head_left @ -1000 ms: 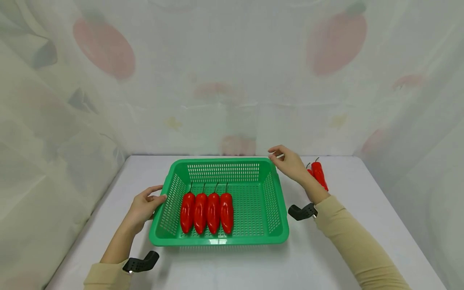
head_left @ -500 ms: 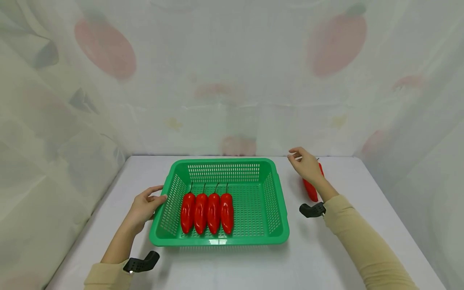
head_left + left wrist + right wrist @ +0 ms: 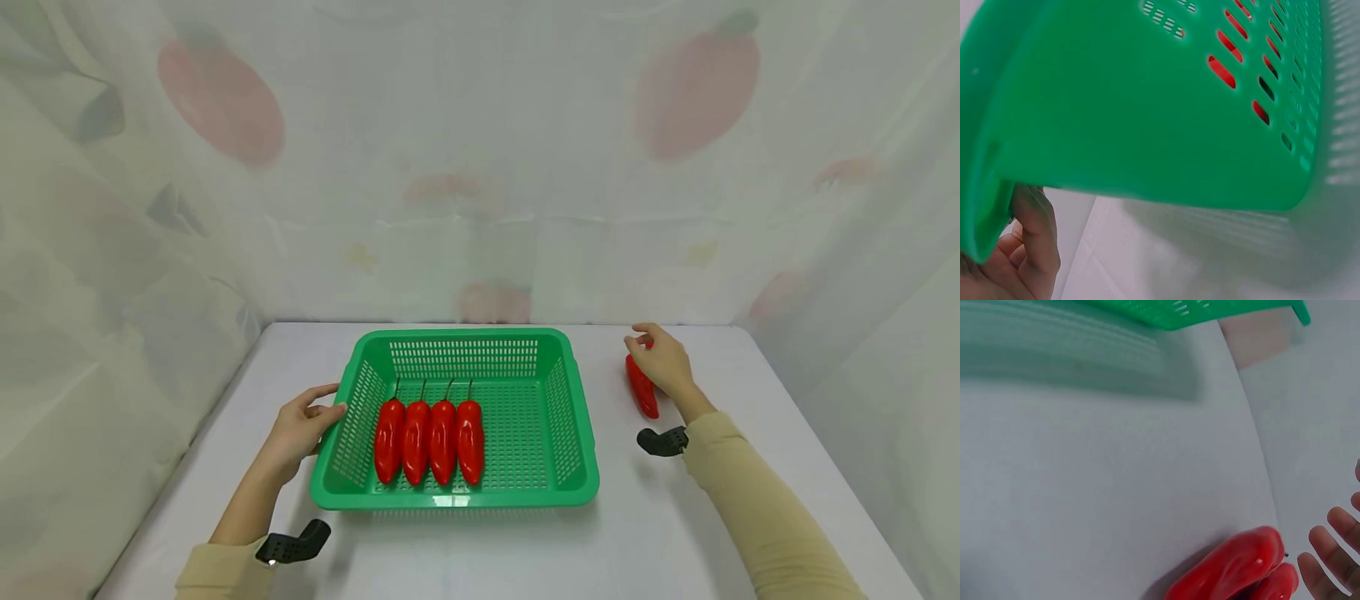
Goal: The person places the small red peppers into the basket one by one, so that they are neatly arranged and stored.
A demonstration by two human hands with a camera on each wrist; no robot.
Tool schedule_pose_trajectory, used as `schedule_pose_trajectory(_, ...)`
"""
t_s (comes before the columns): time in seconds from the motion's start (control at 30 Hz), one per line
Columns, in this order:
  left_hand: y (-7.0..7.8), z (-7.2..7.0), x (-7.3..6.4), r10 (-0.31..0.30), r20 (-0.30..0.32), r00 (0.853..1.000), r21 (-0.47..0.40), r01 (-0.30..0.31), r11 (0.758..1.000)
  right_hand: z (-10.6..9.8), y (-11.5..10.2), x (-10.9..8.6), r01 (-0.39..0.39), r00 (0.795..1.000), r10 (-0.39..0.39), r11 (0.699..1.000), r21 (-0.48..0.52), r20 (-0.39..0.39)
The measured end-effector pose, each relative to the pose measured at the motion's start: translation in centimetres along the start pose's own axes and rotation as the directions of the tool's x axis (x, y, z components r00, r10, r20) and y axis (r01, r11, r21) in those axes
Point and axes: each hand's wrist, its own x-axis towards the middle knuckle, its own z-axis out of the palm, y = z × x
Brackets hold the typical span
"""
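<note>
Gripping the green slotted basket (image 3: 525, 498) with left hand (image 3: 295, 427), partly hiding two loose chili peppers (image 3: 642, 388) behind relaxed right hand (image 3: 664, 360).

In your head cam you've got even, diffuse light, approx. the same by your L hand (image 3: 300, 425) and R hand (image 3: 663, 362). Soft shadows fall on the desk (image 3: 517, 562) nearer you than both hands. Glare's small: glints on the red peppers (image 3: 442, 442) btwn your hands, plus pale patches on the basket (image 3: 525, 500) rim nearest you. Prints on the curtain (image 3: 420, 108) beyond your hands look faded. Your L-wrist cam's got a soft-edged green wall w/ a blurry shadow past your hand. Your R-wrist cam's dimmer, greyish; greenish smear well away from your fingers (image 3: 1332, 556), desk edge bowed, loose peppers (image 3: 1229, 569) shiny.
</note>
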Motion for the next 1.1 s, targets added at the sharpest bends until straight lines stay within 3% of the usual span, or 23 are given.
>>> schedule_pose_trajectory(0.77,-0.1,0.0,0.0,-0.001,-0.003,1.000,-0.008,0.001,1.000,0.4,2.5,-1.6,-0.140,0.987,0.150,0.979,-0.146,0.059)
schedule_pose_trajectory(1.1,-0.1,0.0,0.1,0.002,0.002,1.000,-0.003,-0.002,1.000,0.9,3.1,-2.0,-0.152,0.981,0.168,0.975,-0.162,0.091)
